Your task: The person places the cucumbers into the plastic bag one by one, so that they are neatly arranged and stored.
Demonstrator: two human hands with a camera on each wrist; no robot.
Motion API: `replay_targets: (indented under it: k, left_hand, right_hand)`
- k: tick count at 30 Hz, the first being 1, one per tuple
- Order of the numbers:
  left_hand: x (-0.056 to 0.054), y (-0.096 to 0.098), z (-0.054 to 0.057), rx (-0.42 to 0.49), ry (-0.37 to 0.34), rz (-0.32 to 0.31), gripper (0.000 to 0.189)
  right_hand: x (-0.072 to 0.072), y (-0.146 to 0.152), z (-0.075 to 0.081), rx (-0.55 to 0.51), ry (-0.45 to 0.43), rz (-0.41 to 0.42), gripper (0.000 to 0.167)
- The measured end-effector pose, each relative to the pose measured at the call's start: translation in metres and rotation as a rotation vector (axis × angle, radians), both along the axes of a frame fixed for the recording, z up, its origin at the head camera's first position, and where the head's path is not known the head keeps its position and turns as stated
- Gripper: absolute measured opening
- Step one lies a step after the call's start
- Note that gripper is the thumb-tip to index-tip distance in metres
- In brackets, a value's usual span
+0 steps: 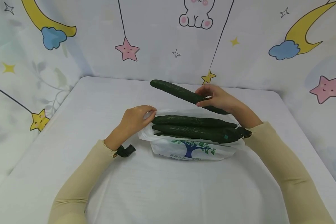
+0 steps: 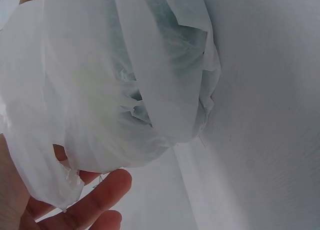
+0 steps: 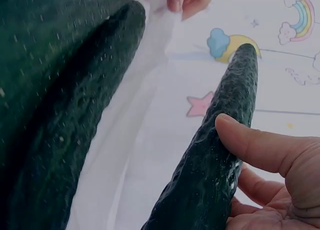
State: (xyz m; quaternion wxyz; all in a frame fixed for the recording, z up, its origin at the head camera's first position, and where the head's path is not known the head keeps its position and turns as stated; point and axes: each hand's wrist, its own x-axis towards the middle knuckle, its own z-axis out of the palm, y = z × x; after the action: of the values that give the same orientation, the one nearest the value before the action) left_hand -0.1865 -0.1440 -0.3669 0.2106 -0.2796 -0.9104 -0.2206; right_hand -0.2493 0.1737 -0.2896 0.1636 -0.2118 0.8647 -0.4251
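Note:
A dark green cucumber [image 1: 173,90] is held by my right hand [image 1: 219,99] above the back of a white plastic bag [image 1: 163,148]. In the right wrist view, the thumb [image 3: 250,142] presses one side of this cucumber while the other fingers lie behind it. Several more cucumbers [image 1: 190,121] lie side by side in the bag's opening, partly hidden by its front wall. My left hand [image 1: 134,119] pinches the bag's left edge. From the left wrist, its fingers [image 2: 97,197] show around the thin plastic at the bag's handle.
The bag rests on a white-covered table [image 1: 168,189]. Behind it hangs a pale cloth backdrop [image 1: 162,31] with printed moons, stars and clouds. Black wrist devices show at the left cuff [image 1: 126,151] and the right cuff [image 1: 244,132].

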Motion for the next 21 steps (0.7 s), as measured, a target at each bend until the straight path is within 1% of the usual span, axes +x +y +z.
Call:
replay_targets:
  k: [8,14,21]
  left_hand:
    - [0.000,0.001,0.000,0.000,0.002,0.002,0.018]
    - [0.000,0.000,0.001,-0.003,-0.014,0.005,0.018]
    - [0.000,0.000,0.000,0.007,0.019,-0.004,0.016]
  right_hand:
    - [0.015,0.001,-0.003,-0.019,-0.016,0.009,0.045]
    - [0.025,0.005,-0.007,-0.001,-0.023,0.035,0.048]
    - [0.034,0.011,-0.014,0.009,-0.016,0.085,0.046]
